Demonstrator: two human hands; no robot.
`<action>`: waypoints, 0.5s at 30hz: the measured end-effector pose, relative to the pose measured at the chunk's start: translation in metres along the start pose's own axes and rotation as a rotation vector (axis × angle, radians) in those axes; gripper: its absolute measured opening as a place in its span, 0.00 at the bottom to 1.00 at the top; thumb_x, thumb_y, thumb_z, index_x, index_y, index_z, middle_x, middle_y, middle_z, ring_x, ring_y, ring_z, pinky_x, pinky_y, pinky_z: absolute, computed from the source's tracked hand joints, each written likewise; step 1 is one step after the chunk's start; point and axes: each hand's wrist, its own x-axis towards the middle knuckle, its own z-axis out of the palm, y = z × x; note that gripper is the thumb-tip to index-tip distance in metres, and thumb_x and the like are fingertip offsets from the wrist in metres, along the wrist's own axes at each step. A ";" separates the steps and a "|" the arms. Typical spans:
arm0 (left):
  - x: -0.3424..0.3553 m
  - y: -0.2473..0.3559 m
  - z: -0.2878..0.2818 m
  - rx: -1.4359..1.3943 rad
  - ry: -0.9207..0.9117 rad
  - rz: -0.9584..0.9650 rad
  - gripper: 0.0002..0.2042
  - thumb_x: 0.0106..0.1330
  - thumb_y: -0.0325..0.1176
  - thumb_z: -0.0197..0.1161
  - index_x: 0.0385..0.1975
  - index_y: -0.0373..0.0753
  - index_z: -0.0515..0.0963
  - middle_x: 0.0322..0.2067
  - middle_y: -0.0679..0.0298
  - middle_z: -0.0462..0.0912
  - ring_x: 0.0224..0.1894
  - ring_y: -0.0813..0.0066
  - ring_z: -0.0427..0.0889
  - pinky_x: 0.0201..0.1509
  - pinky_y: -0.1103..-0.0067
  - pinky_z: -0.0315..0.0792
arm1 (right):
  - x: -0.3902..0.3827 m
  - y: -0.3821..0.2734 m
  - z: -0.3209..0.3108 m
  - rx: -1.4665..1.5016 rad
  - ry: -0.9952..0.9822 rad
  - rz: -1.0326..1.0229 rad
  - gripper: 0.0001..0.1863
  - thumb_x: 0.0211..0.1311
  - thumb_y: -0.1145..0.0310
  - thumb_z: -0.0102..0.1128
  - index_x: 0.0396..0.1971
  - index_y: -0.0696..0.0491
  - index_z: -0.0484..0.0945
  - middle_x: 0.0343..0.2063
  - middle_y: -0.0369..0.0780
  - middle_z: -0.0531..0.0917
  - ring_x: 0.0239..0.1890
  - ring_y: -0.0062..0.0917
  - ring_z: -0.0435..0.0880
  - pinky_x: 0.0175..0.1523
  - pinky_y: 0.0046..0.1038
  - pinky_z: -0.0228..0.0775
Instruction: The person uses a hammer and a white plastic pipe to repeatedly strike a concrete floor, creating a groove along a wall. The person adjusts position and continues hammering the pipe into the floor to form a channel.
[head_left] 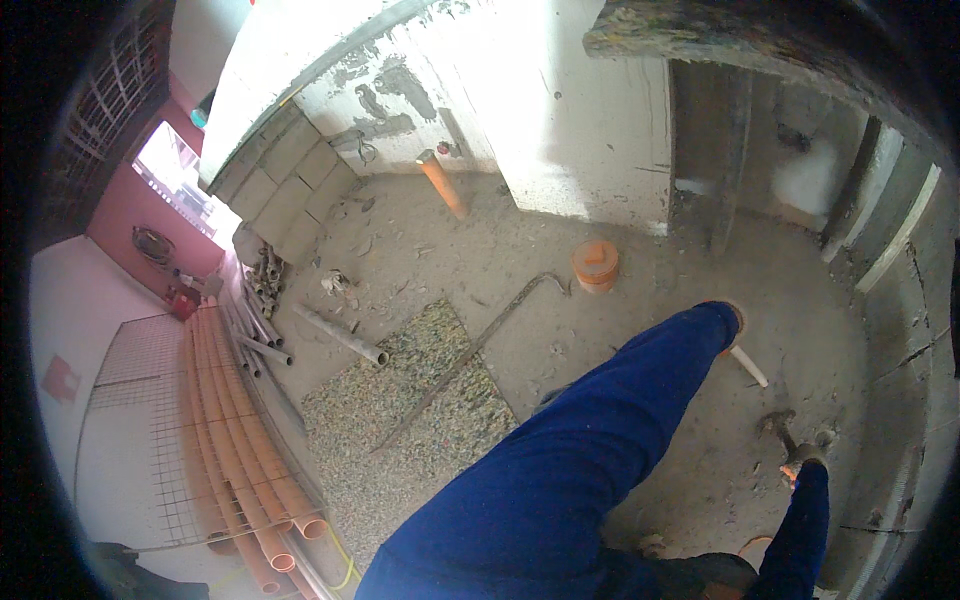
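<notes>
My left arm, in a blue sleeve, stretches across to the right. Only an edge of my left hand (739,315) shows past the cuff, and its fingers are hidden. A short pale stick (748,367) slants out just below that cuff, low over the dusty floor; whether the hand grips it cannot be seen. Lower right, my right hand (806,457), apparently in a grey and orange glove, is closed round the handle of a hammer (783,430). The hammer's dark head points up and left, near a small round hole or ring (825,438) in the floor.
An orange capped pipe stub (596,265) and a taller orange pipe (443,185) rise from the floor. A speckled foam mat (400,390) carries a thin bar (470,350). Long orange pipes (225,420) and wire mesh (130,430) line the left. A rough board (720,35) hangs overhead.
</notes>
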 end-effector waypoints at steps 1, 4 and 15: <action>0.002 0.001 -0.001 0.021 0.005 0.004 0.17 0.43 0.42 0.73 0.33 0.42 0.87 0.32 0.56 0.86 0.37 0.61 0.86 0.42 0.68 0.78 | 0.006 0.007 0.010 0.090 0.019 0.050 0.15 0.55 0.62 0.71 0.28 0.62 0.82 0.22 0.44 0.85 0.22 0.32 0.86 0.27 0.37 0.77; 0.011 0.007 -0.011 -0.033 -0.077 -0.027 0.19 0.43 0.42 0.75 0.37 0.44 0.87 0.39 0.59 0.87 0.42 0.63 0.85 0.48 0.67 0.77 | 0.015 0.020 0.025 0.116 0.057 0.005 0.15 0.55 0.64 0.71 0.28 0.62 0.81 0.22 0.45 0.85 0.22 0.32 0.87 0.27 0.36 0.78; -0.047 0.013 -0.051 -0.040 -0.051 -0.004 0.22 0.44 0.46 0.76 0.39 0.44 0.86 0.39 0.58 0.87 0.43 0.62 0.85 0.47 0.66 0.76 | -0.050 -0.049 -0.062 -0.014 -0.179 0.088 0.30 0.51 0.64 0.65 0.56 0.50 0.71 0.42 0.47 0.83 0.45 0.39 0.83 0.50 0.42 0.73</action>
